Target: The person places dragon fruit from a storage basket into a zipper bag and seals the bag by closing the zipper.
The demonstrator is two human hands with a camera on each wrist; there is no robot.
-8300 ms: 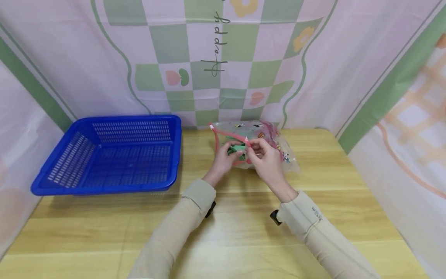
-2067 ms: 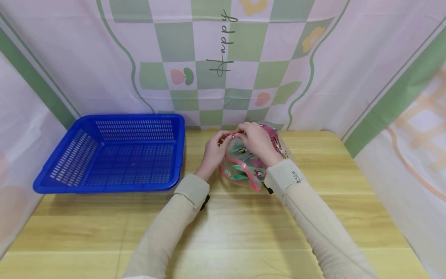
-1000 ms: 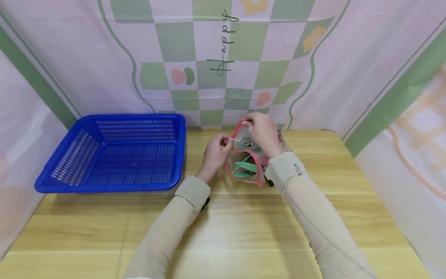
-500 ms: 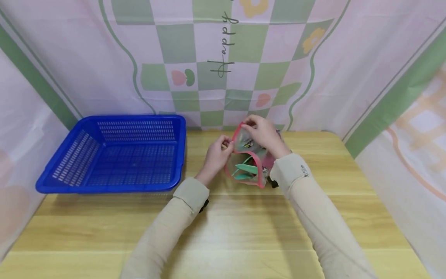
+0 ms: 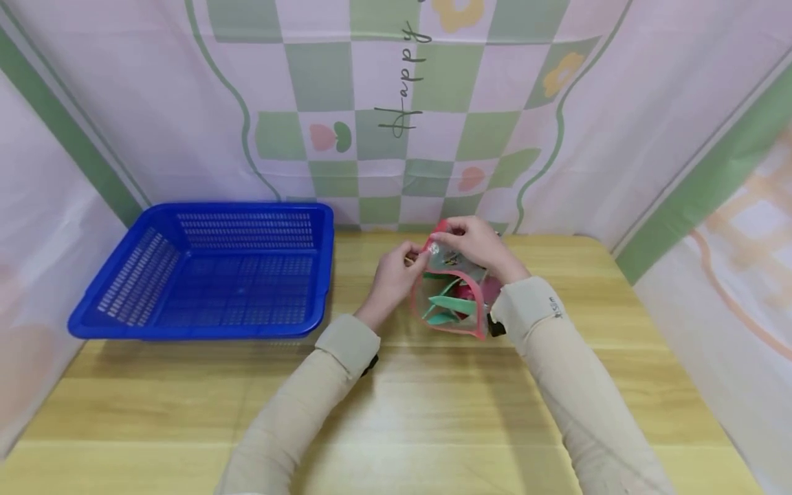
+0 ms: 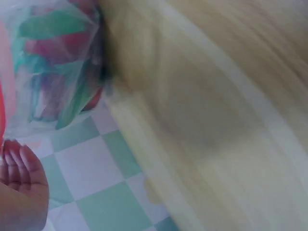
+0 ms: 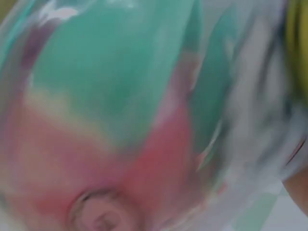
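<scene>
A clear plastic zip bag (image 5: 479,317) with red edging and cartoon prints lies on its side, its mouth gaping toward the left front. Inside is what looks like a pink dragon fruit (image 7: 159,154) with green leaf tips; these tips (image 5: 454,304) show through the opening in the head view. My left hand (image 5: 392,278) pinches the far corner of the red edge between thumb and fingers. Just beside it, my right hand (image 5: 479,246) pinches the same edge a little farther along. Something yellow (image 7: 298,43) shows at the right wrist view's border, its kind unclear.
A blue plastic basket (image 5: 241,292) with slotted walls stands left of the bag on the wooden table (image 5: 421,412). Behind the table hangs a checkered curtain (image 5: 383,75), close to the back of the bag and hands.
Earlier both hands were at the middle of the bag's mouth, near green leaves; later they moved to its far corner. Within the last half second the right hand has come lower, closer to the left.
</scene>
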